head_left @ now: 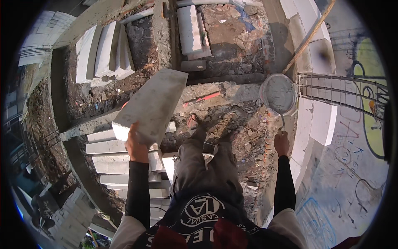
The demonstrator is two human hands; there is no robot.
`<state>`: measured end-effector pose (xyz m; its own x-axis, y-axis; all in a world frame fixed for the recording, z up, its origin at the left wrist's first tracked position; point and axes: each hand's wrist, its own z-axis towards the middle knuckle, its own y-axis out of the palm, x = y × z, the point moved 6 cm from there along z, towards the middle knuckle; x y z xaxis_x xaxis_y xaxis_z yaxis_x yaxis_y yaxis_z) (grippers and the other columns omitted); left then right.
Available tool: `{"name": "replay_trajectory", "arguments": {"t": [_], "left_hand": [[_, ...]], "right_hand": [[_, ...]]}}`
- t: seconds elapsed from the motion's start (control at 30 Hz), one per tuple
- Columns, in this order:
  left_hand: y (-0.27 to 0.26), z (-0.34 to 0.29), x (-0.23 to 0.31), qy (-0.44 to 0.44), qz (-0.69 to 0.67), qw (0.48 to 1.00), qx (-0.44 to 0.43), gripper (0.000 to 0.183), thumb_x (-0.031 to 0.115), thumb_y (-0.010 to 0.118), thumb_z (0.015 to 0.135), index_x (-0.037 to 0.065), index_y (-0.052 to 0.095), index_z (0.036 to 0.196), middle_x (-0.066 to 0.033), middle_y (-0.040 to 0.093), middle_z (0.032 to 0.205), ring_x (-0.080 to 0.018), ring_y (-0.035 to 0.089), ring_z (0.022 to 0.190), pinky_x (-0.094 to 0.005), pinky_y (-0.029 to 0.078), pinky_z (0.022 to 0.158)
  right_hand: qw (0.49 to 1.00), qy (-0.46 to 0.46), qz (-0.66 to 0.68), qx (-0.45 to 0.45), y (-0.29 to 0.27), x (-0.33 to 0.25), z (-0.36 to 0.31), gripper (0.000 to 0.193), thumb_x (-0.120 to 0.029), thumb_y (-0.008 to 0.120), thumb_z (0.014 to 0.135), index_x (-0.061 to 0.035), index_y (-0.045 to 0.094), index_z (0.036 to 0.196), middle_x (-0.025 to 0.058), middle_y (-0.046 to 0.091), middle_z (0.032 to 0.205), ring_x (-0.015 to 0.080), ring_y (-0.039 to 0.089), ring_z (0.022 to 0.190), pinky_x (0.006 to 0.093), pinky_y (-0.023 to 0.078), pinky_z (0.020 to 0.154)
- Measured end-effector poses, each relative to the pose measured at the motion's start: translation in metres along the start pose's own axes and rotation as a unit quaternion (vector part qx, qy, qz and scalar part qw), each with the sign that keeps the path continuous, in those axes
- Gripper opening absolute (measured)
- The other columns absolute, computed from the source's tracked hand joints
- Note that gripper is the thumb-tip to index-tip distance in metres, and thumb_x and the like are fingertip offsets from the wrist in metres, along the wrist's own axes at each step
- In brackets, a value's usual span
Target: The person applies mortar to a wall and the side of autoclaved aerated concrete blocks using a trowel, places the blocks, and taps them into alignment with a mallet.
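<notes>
Shirt (199,222) nearest; block (155,101) juts from left fingers (133,135).

Plenty of lettering around here, all of it best placed from the round bucket (272,111). Below it and to the left, the worker's dark shirt (182,227) carries white print: an oval emblem (202,208) framing two big letters, a short word curving under them, and bold capitals lower down, partly hidden by dark red cloth (166,237). Right of the bucket, the grey wall (331,182) bears hand-painted writing: thin red and blue scrawled letters, and, farther right, dark lettering beside a yellow patch (365,58) outlined in black, partly cut off by the view's dark rim.
</notes>
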<state>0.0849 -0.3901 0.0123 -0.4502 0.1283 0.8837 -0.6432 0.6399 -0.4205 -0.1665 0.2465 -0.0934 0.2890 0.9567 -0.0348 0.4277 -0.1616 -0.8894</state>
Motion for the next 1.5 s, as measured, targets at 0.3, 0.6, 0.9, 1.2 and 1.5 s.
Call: {"name": "replay_trajectory", "arguments": {"t": [0.3,0.6,0.9,1.2,1.5], "left_hand": [[0.001,0.089,0.048,0.161,0.334,0.914,-0.166,0.084,-0.008,0.079,0.068,0.009,0.048,0.145,-0.0158,0.056,0.140,-0.0295,0.055,0.128,-0.0431,0.048,0.108],[-0.075,0.144,-0.012,-0.247,0.144,0.958,-0.013,0.128,0.025,0.107,0.035,0.011,0.046,0.146,-0.0121,0.046,0.151,-0.0206,0.050,0.133,-0.0359,0.046,0.113],[0.031,0.103,0.058,-0.130,-0.009,0.971,-0.201,0.073,0.037,0.079,0.083,0.017,0.050,0.147,-0.0080,0.038,0.160,-0.0388,0.044,0.139,-0.0759,0.032,0.102],[0.023,0.100,0.027,-0.376,-0.111,0.917,-0.072,0.072,0.055,0.069,0.087,0.027,0.051,0.151,-0.0080,0.040,0.159,-0.0388,0.037,0.144,-0.0781,0.020,0.107],[0.049,0.121,0.034,-0.418,-0.262,0.869,-0.030,0.069,-0.001,0.073,0.079,0.013,0.052,0.143,-0.0136,0.059,0.132,-0.0268,0.062,0.117,-0.0428,0.050,0.102]], "right_hand": [[0.986,-0.108,-0.118,0.037,0.041,0.033,0.104,0.033,-0.025,0.056,0.096,-0.0148,0.058,0.128,0.0230,0.072,0.103,0.0447,0.072,0.094,0.0570,0.058,0.079],[0.991,-0.091,-0.100,-0.022,0.058,-0.028,0.107,0.043,-0.033,0.061,0.095,-0.0107,0.061,0.132,0.0210,0.067,0.122,0.0427,0.069,0.107,0.0572,0.055,0.089],[0.776,-0.319,0.512,-0.183,0.067,-0.294,-0.157,0.042,-0.014,0.056,0.104,0.0017,0.053,0.143,0.0270,0.063,0.134,0.0425,0.060,0.126,0.0449,0.047,0.108],[0.817,-0.409,0.400,-0.069,0.058,-0.425,-0.251,0.050,-0.008,0.053,0.094,0.0083,0.050,0.141,0.0307,0.056,0.137,0.0464,0.054,0.127,0.0506,0.045,0.109],[0.901,-0.201,0.383,-0.034,0.058,-0.272,-0.123,0.059,-0.015,0.056,0.096,0.0050,0.041,0.149,0.0297,0.050,0.144,0.0470,0.051,0.131,0.0486,0.043,0.111]]}}
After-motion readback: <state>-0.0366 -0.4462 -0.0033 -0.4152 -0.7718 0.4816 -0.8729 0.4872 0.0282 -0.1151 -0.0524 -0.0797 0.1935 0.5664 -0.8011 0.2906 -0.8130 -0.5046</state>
